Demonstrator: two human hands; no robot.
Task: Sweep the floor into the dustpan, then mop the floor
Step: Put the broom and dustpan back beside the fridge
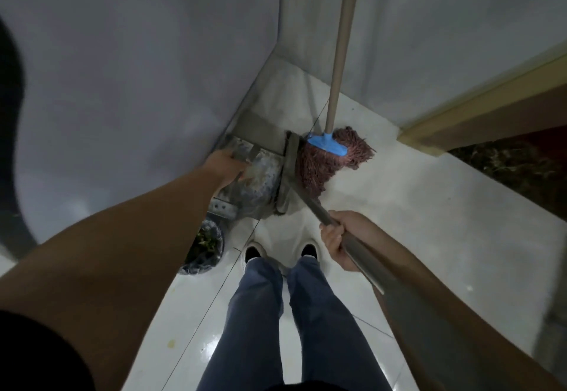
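Sweeping stage, with the mop waiting in the corner.

On the white tiled floor [383, 206], the left hand [225, 166] curls its fingers round the metal dustpan [260, 175] handle; the right hand [340, 237] wraps the broom [290, 172] handle, bristles at the pan's lip just beyond both. The mop [331, 157] leans unused beside them, so mopping appears not yet begun.

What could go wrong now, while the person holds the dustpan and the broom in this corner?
The broom head lies against the mop leaning in the corner, so a stroke may topple the mop. The left hand holds the dustpan beside the lined bin; tilting it might spill dirt. The right hand grips the broom handle.
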